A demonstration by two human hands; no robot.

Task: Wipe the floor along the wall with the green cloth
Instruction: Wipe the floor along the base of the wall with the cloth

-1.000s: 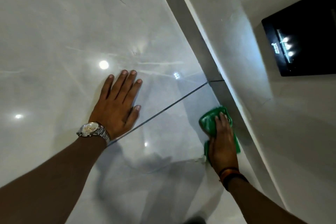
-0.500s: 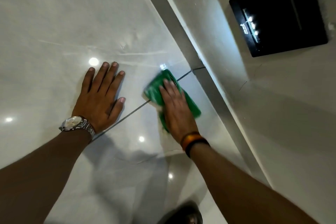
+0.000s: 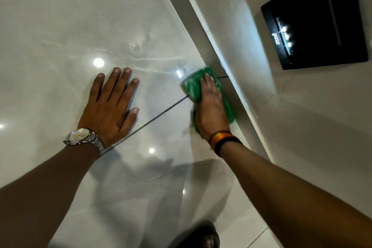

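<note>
Half a second before, the green cloth (image 3: 192,86) had sat out on the open tile, clear of the wall; now it lay right of centre in the frame, its far edge touching the grey skirting (image 3: 198,28) that ran diagonally from the top centre down to the right. A second before that it had also been at the skirting, so the stroke had swung out and come back in, which read as a back-and-forth wipe working along the wall. The right hand (image 3: 210,107) lay flat on top of the cloth, palm down and fingers stretched forward, pressing it to the floor (image 3: 84,16) rather than gripping it. The cloth covered the spot where the dark grout line (image 3: 157,116) met the skirting. The left hand (image 3: 110,104), left of centre, stayed spread and empty on the glossy tile, a watch (image 3: 78,137) on its wrist, propping the person up and unmoved across the three pictures. A black panel (image 3: 314,18) with small lights hung on the wall (image 3: 302,127) at the upper right. Judged from this, the strip beside the skirting was being covered, with more of the wall's length left to wipe toward the top of the frame.
</note>
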